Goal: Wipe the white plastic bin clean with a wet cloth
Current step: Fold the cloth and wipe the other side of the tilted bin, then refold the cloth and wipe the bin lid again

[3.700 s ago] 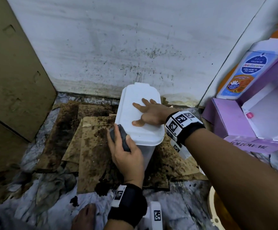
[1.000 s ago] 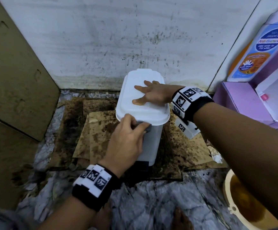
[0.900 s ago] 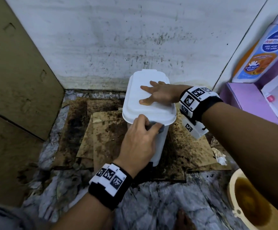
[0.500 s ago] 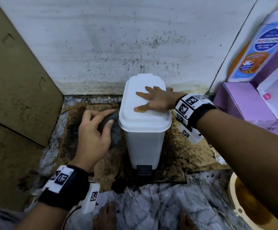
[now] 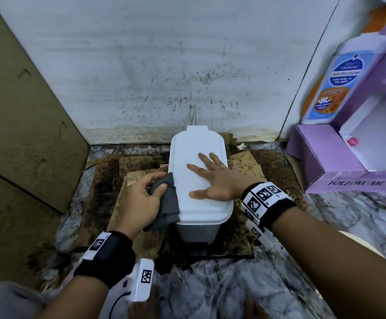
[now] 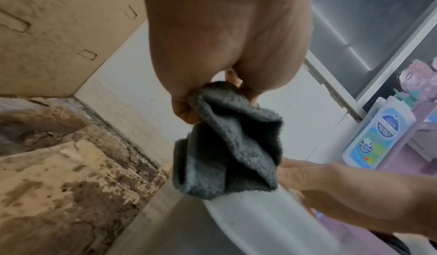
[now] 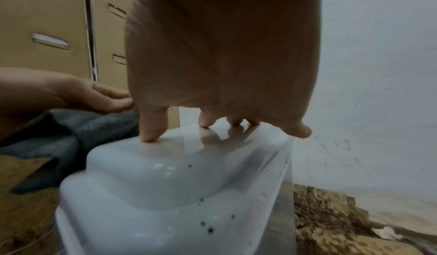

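The white plastic bin (image 5: 195,153) stands upright on stained cardboard near the wall, lid closed. My right hand (image 5: 212,178) lies flat on the lid with fingers spread; the right wrist view shows its fingertips (image 7: 151,130) pressing the lid (image 7: 165,165), which carries dark specks. My left hand (image 5: 144,199) grips a dark grey cloth (image 5: 166,203) and holds it against the bin's left side, just under the lid rim. In the left wrist view the cloth (image 6: 227,147) hangs bunched from my fingers over the lid edge (image 6: 250,214).
A speckled white wall (image 5: 164,65) stands right behind the bin. Brown cardboard panels (image 5: 21,125) close off the left. A purple box (image 5: 339,162) with a soap bottle (image 5: 330,86) sits at the right. Stained cardboard (image 5: 113,196) covers the marble floor (image 5: 233,291).
My left hand carried the cloth from the bin's front rim round to its left side and now presses it there under the lid rim. The right hand stayed flat on the lid.
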